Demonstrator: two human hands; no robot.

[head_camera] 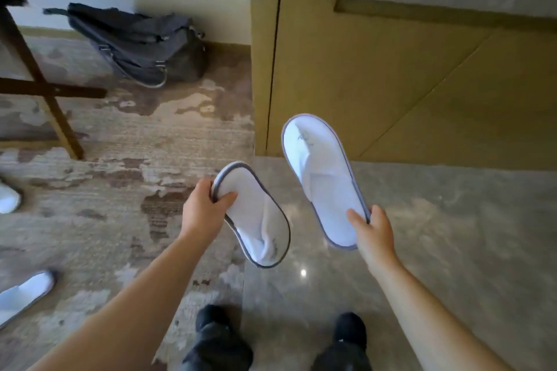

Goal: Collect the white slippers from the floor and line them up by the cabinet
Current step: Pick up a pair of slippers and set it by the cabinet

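Over the shiny floor (452,235) by the cabinet (391,84), our left hand (205,208) pinches one white slipper (259,220) and our right hand (373,232) pinches another slipper (322,178), ready to set down side by side.

Your left hand (202,208) pinches the heel end of one white grey-edged fabric slipper (259,221), your right hand (373,230) grips the heel of a second white grey-trimmed slipper (324,179) pointing toe-first at the yellow-tan wooden cabinet (391,78), above glossy grey stone floor (452,250), with a dark grey fabric bag (138,42) on patterned beige carpet (105,190).
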